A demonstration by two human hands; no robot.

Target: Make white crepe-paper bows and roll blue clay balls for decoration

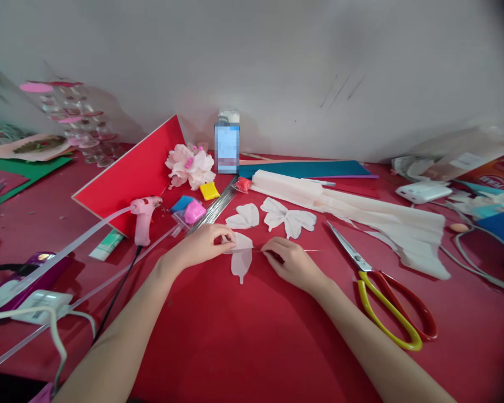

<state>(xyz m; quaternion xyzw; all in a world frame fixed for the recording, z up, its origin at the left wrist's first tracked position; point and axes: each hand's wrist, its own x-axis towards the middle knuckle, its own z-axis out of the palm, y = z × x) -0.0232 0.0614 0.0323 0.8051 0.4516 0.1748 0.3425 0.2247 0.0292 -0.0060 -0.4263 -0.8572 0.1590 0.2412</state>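
Observation:
My left hand (205,243) pinches a pale pink paper petal (241,258) that lies on the red table (235,336). My right hand (292,258) is closed in a pinch on a thin wire (313,250) that runs across the petal's top. Just beyond my hands lie more cut petals (244,216) and a second pair (289,217). Open scissors (382,288) with red and yellow handles rest to the right of my right hand.
A pink glue gun (144,215) with its cord stands left of centre beside a red board (134,173). Folded pale crepe paper (361,215), a paper flower (191,165), clay blocks (209,191), a wire bundle (216,207) and a white power bank (422,191) lie behind.

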